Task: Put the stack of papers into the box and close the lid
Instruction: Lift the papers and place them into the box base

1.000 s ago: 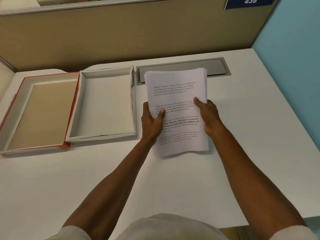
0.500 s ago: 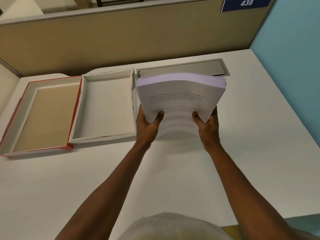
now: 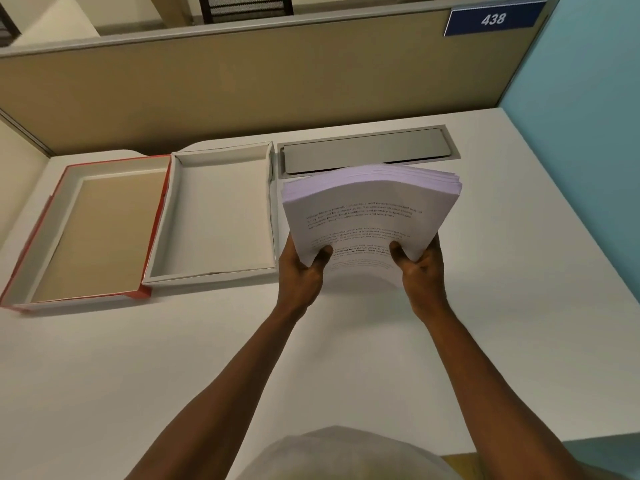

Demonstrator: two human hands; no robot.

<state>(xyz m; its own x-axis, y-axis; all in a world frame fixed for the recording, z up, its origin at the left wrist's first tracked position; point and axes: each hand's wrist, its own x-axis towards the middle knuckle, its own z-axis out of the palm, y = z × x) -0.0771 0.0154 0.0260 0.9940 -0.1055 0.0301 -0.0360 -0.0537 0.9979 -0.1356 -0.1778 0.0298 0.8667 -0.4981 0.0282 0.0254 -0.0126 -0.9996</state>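
Observation:
A thick stack of printed white papers [image 3: 370, 206] is held above the white desk, bowed upward in the middle. My left hand [image 3: 301, 268] grips its near left corner and my right hand [image 3: 420, 271] grips its near right corner, thumbs on top. Just left of the stack lies the open white box [image 3: 273, 216], empty inside. Further left lies the red-edged lid [image 3: 156, 230], upside down, touching the box's side.
A grey metal cable flap [image 3: 363, 152] is set into the desk [image 3: 519, 271] behind the papers. A tan partition [image 3: 242, 84] runs along the back with a blue sign 438 [image 3: 493, 19]. A light blue wall [image 3: 588, 133] bounds the right.
The stack lay flat on the desk a second ago; both hands have lifted it off the surface and tilted it, and it now bends in an arch.

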